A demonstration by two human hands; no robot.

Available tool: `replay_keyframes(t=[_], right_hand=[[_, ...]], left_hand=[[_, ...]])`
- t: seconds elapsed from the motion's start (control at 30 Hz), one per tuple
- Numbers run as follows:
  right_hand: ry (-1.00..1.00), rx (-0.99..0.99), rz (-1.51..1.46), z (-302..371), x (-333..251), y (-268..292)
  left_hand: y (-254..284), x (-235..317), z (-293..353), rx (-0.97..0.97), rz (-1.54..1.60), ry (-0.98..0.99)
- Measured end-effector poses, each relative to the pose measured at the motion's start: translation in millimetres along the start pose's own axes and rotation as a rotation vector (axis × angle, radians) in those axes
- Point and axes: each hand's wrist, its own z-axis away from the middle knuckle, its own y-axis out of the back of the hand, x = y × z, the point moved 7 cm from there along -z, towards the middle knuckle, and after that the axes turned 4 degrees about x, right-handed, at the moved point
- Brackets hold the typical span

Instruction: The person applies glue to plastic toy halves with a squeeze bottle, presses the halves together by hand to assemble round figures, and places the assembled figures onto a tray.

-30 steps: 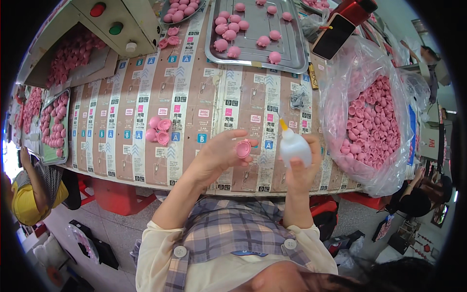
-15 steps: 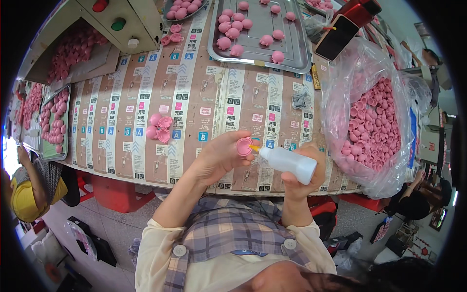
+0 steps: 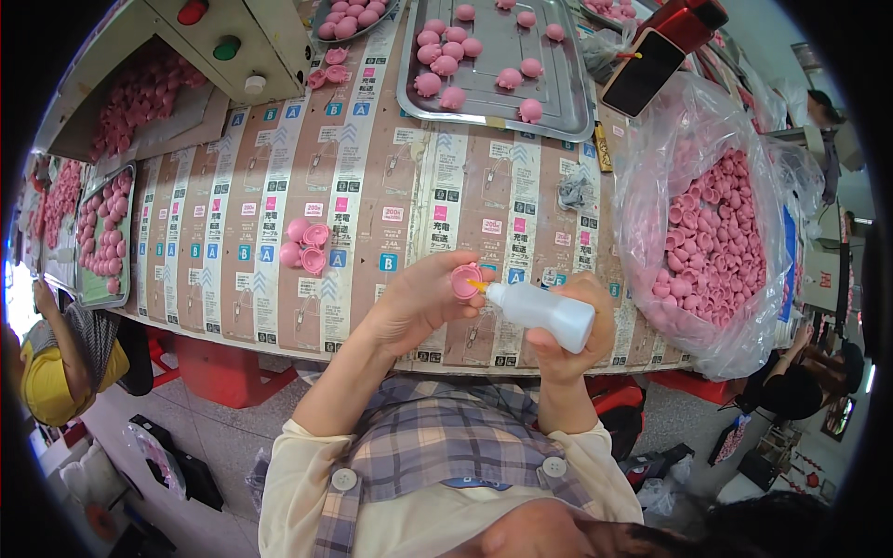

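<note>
Pinched in my left hand (image 3: 423, 299) is a hollow pink plastic half-shell (image 3: 465, 282), its open side turned toward the right. My right hand (image 3: 586, 325) wraps round a white squeeze bottle (image 3: 547, 314), tilted so that its yellow nozzle tip (image 3: 478, 285) reaches the inside of the shell. Whether the tip touches the shell wall, I cannot tell. On the table to the left of my hands sits a small cluster of pink shells (image 3: 305, 245), some rounded side up and some with the hollow facing up.
A metal tray (image 3: 498, 74) with several pink balls lies at the far side. To the right stands a clear plastic bag (image 3: 651, 205) full of pink shells. A phone (image 3: 644, 72) leans at the back right. Far left is a beige machine (image 3: 251, 46); a co-worker (image 3: 65, 363) sits below it.
The bottle has shifted slightly left and down, and its nozzle now reaches a little deeper into the shell. My left hand stays nearly in place.
</note>
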Motion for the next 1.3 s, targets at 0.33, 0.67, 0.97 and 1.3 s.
replay_keyframes(t=[0.33,0.67,0.97,1.3], right_hand=[[-0.002,0.047,0.025,1.1,3.7,4.7],[-0.011,0.060,0.018,1.5,4.1,9.9],[0.008,0.048,0.053,1.0,3.4,4.1],[0.049,0.022,0.092,0.1,2.9,3.9]], left_hand=[[0.4,-0.1,-0.4,-0.004,0.032,-0.023],[-6.6,7.2,1.7,0.080,0.001,-0.052],[-5.1,9.2,3.6,0.105,-0.015,-0.057],[-1.0,10.3,2.3,0.068,-0.078,-0.120]])
